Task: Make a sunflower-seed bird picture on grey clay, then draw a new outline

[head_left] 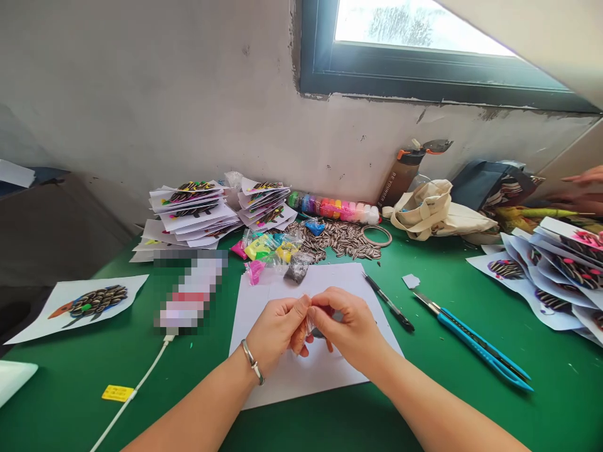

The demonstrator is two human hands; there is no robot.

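Note:
My left hand, with a silver bracelet at the wrist, and my right hand meet above a stack of white paper. Between their pinched fingers is a small clear plastic bag of orange-brown modelling clay. Both hands grip the bag's top, and my fingers partly hide it. Something dark shows on the paper behind my right fingers; I cannot make out what it is. A black pen lies on the paper's right edge.
Right of the pen lies a blue utility knife. Bags of coloured clay and loose sunflower seeds sit behind the paper. Seed pictures are stacked left and right. A white cable crosses the green table. Another person's hand is far right.

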